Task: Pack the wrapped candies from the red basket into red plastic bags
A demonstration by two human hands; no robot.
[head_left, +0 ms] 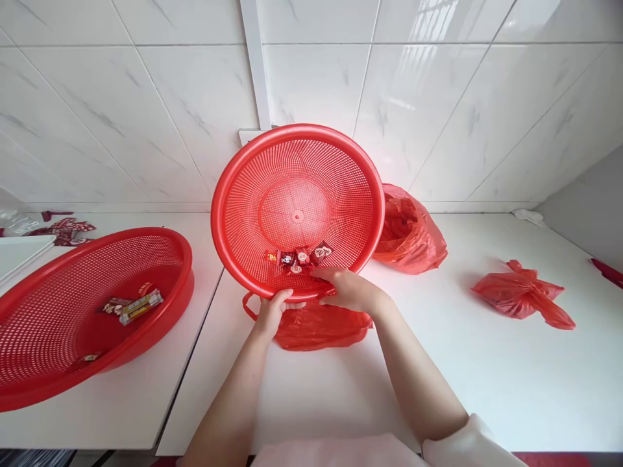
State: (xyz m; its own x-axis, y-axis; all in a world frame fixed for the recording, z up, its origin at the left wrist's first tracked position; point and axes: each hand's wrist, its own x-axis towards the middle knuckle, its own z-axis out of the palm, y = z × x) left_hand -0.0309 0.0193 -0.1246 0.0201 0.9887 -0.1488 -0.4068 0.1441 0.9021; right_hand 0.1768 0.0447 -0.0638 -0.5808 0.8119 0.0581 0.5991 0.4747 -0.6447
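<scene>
A round red perforated basket (296, 162) is tilted up towards me over the white table (487, 383). Several small wrapped candies (300, 256) have slid to its lower edge. My left hand (272, 311) grips the basket's bottom rim, thumb over the edge. My right hand (348, 288) rests on the lower rim beside the candies, fingers curled over it. Directly beneath the basket lies a red plastic bag (318, 327) with a loop handle.
A second red basket (58, 311) with a few wrapped sweets (139, 305) sits at the left on an adjoining table. A full red bag (409, 230) stands behind the tilted basket, a crumpled one (523, 295) lies at the right. White tiled wall close behind.
</scene>
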